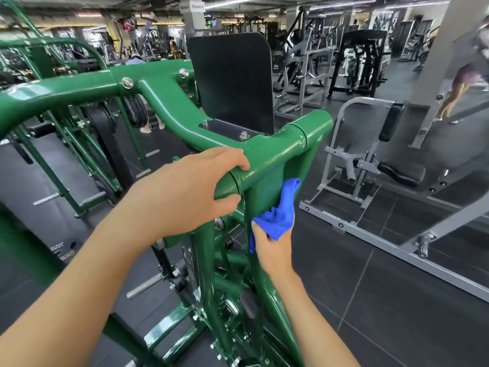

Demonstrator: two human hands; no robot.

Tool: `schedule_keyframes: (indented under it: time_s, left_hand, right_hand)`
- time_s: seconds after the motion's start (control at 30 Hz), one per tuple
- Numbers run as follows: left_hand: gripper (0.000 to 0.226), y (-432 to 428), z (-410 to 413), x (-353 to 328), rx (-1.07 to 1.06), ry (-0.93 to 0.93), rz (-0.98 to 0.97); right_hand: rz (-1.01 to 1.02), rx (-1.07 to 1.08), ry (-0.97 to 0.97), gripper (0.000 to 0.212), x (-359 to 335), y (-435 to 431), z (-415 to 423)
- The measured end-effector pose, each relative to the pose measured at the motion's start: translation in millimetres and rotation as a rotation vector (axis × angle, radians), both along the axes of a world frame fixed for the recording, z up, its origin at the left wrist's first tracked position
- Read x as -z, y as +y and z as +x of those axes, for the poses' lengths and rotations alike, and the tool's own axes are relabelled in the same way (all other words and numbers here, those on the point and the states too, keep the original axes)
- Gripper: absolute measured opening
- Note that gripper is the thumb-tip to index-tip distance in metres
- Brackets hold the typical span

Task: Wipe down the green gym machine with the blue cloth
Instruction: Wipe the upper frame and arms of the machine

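Note:
The green gym machine fills the left and middle of the head view, with a thick glossy cross tube and a black pad bolted above it. My left hand grips the near end of that tube, fingers over the top and thumb underneath. My right hand holds the bunched blue cloth and presses it against the right side of the green upright just below the tube. Part of the cloth is hidden in my palm.
A grey steel machine with black pads stands close on the right. Its long base rail crosses the dark tiled floor. More racks stand behind. A person walks at the far right. Green frame members and pegs crowd the lower left.

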State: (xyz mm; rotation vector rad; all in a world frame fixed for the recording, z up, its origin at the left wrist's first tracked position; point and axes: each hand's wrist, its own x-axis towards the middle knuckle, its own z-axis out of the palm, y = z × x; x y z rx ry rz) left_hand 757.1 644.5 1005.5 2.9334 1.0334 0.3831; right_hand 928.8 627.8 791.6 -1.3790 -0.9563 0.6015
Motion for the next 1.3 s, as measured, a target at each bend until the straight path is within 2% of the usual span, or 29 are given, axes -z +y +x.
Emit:
schedule_keyframes:
  time_s: [0.03,0.1,0.17,0.23,0.37,0.5,0.6,0.7,0.77,0.9,1.0,1.07,1.13,1.2,1.3]
  left_hand:
    - [0.043,0.2,-0.1,-0.1,-0.001,0.001,0.000]
    - [0.043,-0.5,0.8,0.1,-0.001,0.005,-0.013]
    - [0.044,-0.9,0.9,-1.3,-0.004,0.003,-0.020]
    - [0.045,-1.6,0.5,-2.1,-0.003,-0.002,-0.015]
    - [0.046,-1.9,-1.3,-2.6,-0.006,-0.018,-0.019]
    - [0.045,-1.7,-2.1,-1.7,0.005,-0.022,-0.020]
    - [0.046,-1.4,-0.5,-2.7,0.011,-0.006,-0.028]
    - [0.044,-2.8,3.3,-3.9,0.006,0.010,0.028]
    - [0.043,-6.9,3.9,-2.3,0.002,0.049,0.136]
    - [0.040,-14.2,5.2,13.2,0.075,0.084,0.451]
    - [0.033,-20.4,6.1,27.0,0.026,0.098,0.561]
    - [0.026,-36.2,10.6,41.5,0.076,0.028,0.610]
    - [0.019,-54.2,19.4,62.7,0.243,-0.120,0.581]
    - [0.019,-62.5,29.0,95.0,0.349,-0.192,0.480]
    - [0.026,-49.5,37.2,162.7,0.301,-0.093,0.324]
  right_hand:
    - [0.072,0.024,-0.032,0.048,-13.5,-1.4,-1.6]
    - [0.268,0.100,-0.128,0.081,-41.5,-3.6,-3.6]
    - [0.341,0.175,-0.222,0.090,-52.5,0.7,-7.4]
    - [0.314,0.218,-0.257,0.090,-46.1,6.2,-6.2]
    - [0.229,0.238,-0.216,0.073,-7.5,6.8,1.2]
    - [0.068,0.154,-0.118,0.087,27.0,-6.1,5.2]
    - [0.069,0.086,-0.143,0.094,15.2,-7.5,15.9]
    - [0.095,0.069,-0.151,0.118,-3.5,0.5,22.0]
    - [0.045,0.069,-0.143,0.130,-4.5,4.0,20.5]
    - [-0.113,0.004,-0.111,0.110,38.8,-5.8,25.1]
    - [-0.261,-0.081,-0.128,0.099,97.8,-21.6,30.6]
    - [-0.322,-0.095,-0.170,0.101,125.1,-26.0,35.7]
    - [-0.339,-0.105,-0.209,0.092,126.8,-21.9,37.8]
    - [-0.292,-0.112,-0.301,0.071,116.5,-16.0,37.6]
    - [-0.297,-0.078,-0.227,0.064,122.6,-15.4,37.0]
